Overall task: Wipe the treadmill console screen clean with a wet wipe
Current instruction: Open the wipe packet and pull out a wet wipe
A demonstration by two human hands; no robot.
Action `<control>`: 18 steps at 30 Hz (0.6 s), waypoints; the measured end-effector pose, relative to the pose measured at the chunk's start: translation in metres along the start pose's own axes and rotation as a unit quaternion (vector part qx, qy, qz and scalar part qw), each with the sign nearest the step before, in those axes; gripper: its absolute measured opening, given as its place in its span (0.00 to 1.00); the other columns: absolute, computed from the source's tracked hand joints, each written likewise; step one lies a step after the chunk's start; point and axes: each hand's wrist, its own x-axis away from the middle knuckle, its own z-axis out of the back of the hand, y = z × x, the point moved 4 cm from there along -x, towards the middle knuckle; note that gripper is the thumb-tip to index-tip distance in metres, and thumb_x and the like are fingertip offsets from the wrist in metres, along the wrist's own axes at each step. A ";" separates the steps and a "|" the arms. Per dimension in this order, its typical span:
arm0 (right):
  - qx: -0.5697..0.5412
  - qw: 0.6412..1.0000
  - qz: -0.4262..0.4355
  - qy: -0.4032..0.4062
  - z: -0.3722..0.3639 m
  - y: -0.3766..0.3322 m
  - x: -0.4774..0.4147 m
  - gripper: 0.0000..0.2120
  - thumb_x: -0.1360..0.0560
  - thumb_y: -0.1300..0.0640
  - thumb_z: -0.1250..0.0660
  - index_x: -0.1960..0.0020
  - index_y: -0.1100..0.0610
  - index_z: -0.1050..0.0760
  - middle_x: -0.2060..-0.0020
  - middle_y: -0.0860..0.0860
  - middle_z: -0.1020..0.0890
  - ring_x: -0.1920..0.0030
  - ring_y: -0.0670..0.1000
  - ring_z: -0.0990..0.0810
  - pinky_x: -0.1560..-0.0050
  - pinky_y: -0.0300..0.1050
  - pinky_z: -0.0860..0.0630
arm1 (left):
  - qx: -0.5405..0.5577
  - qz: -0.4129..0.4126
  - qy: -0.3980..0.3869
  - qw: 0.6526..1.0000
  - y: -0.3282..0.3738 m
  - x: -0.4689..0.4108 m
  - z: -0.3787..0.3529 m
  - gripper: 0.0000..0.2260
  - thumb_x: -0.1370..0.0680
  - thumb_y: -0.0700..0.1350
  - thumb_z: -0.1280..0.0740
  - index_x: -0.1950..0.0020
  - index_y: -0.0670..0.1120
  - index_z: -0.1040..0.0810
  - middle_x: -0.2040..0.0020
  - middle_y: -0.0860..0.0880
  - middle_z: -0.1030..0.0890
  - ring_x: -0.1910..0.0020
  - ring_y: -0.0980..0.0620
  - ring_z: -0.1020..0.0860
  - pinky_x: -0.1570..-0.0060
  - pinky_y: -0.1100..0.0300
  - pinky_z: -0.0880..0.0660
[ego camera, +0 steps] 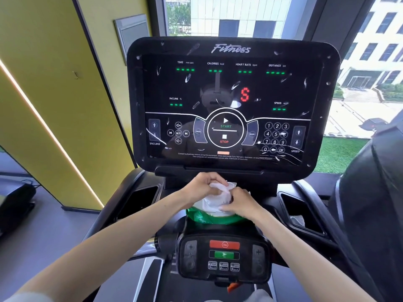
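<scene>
The black treadmill console screen (231, 101) fills the upper middle, lit with green dashes and a red digit, and is dotted with white smears and streaks. Just below its lower edge, a green-and-white wet wipe pack (214, 216) lies on the console shelf. A white wet wipe (220, 190) sticks up from the pack's top. My left hand (201, 188) grips the wipe from the left, fingers curled over it. My right hand (241, 204) pinches the wipe from the right and rests on the pack.
A lower control panel (224, 256) with a red and a green button sits nearest me. Cup-holder recesses (139, 199) flank the shelf on both sides. A yellow wall (54, 83) stands at the left, a window (359, 62) behind the console, and another machine (370, 203) at the right.
</scene>
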 end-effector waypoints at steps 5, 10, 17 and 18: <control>0.015 0.999 -0.027 -0.009 -0.003 0.003 -0.003 0.15 0.37 0.50 0.27 0.58 0.58 0.27 0.63 0.51 0.22 0.60 0.50 0.23 0.59 0.45 0.26 | 0.090 -0.008 0.008 0.996 0.008 0.003 0.012 0.11 0.27 0.29 0.35 0.51 0.43 0.21 0.59 0.50 0.18 0.60 0.56 0.21 0.61 0.67 0.27; 0.009 0.999 -0.043 -0.022 -0.004 0.008 -0.008 0.17 0.38 0.49 0.26 0.61 0.60 0.27 0.63 0.54 0.21 0.60 0.53 0.21 0.63 0.43 0.30 | 0.171 -0.025 0.048 0.984 0.009 0.009 0.030 0.11 0.27 0.30 0.34 0.49 0.42 0.21 0.57 0.47 0.17 0.57 0.50 0.20 0.59 0.61 0.26; 0.030 0.997 -0.062 -0.028 -0.001 0.002 -0.008 0.18 0.36 0.51 0.25 0.65 0.56 0.35 0.66 0.49 0.29 0.65 0.48 0.30 0.68 0.41 0.36 | 0.227 -0.025 0.041 0.973 0.007 0.015 0.029 0.11 0.28 0.34 0.31 0.48 0.44 0.19 0.58 0.46 0.18 0.56 0.48 0.22 0.54 0.56 0.28; 0.030 0.997 -0.066 -0.029 -0.001 0.002 -0.009 0.18 0.36 0.51 0.25 0.65 0.56 0.35 0.65 0.49 0.29 0.66 0.48 0.30 0.68 0.41 0.36 | 0.229 -0.021 0.035 0.973 0.007 0.016 0.028 0.11 0.28 0.34 0.31 0.48 0.45 0.19 0.58 0.47 0.18 0.57 0.49 0.22 0.56 0.56 0.28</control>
